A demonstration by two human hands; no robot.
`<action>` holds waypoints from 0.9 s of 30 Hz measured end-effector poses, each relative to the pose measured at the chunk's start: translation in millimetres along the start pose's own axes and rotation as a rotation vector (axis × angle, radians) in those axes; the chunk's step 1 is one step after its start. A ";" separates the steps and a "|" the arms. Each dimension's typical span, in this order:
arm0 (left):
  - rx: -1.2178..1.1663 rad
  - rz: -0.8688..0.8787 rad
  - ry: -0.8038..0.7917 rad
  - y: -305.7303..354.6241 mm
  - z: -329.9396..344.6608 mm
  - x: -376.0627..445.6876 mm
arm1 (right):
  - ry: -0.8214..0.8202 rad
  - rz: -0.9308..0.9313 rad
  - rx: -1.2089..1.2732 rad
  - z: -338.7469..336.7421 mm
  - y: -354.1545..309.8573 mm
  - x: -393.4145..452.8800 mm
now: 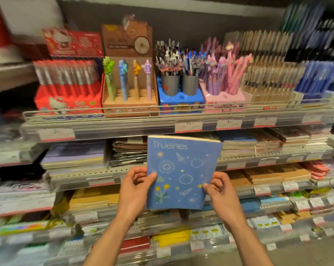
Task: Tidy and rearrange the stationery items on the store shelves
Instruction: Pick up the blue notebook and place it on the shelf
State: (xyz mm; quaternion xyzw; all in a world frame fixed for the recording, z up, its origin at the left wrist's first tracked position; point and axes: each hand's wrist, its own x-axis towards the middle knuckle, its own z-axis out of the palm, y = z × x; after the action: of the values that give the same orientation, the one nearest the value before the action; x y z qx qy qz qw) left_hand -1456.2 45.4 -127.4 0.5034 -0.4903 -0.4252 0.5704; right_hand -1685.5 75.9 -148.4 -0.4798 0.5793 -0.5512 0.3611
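Note:
I hold a blue notebook upright in front of the shelves; its cover shows white firework patterns, yellow flowers and the word "Truenes". My left hand pinches its left edge, thumb on the cover. My right hand pinches the lower right edge with curled fingers. The notebook's top reaches just under the pen shelf's front rail.
The upper shelf carries pen displays: a red boxed set, a brown animal-pen stand, grey cups of pens and a pink pen box. Stacks of notebooks fill the stepped shelves below. Price tags line the rails.

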 end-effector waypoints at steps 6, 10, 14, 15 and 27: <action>0.027 0.019 0.065 9.5 -44.9 -1.4 | -0.029 0.028 0.023 41.7 -24.6 -11.0; 0.022 0.002 0.056 4.8 -83.8 5.2 | -0.038 0.027 -0.009 78.0 -33.0 -19.2; 0.020 -0.025 0.026 -4.1 -140.1 18.3 | -0.018 0.050 -0.022 132.1 -37.9 -26.7; 0.018 -0.031 0.019 -6.4 -156.6 22.1 | -0.022 0.062 -0.027 148.4 -38.6 -28.8; 0.028 -0.153 0.002 -40.6 -279.9 62.0 | -0.060 0.192 -0.080 286.1 -25.5 -38.1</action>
State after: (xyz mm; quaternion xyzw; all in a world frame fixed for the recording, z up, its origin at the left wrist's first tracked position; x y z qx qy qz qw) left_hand -1169.7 23.4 -163.0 0.5477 -0.4555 -0.4604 0.5297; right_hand -1399.9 30.4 -165.2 -0.4525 0.6330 -0.4759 0.4101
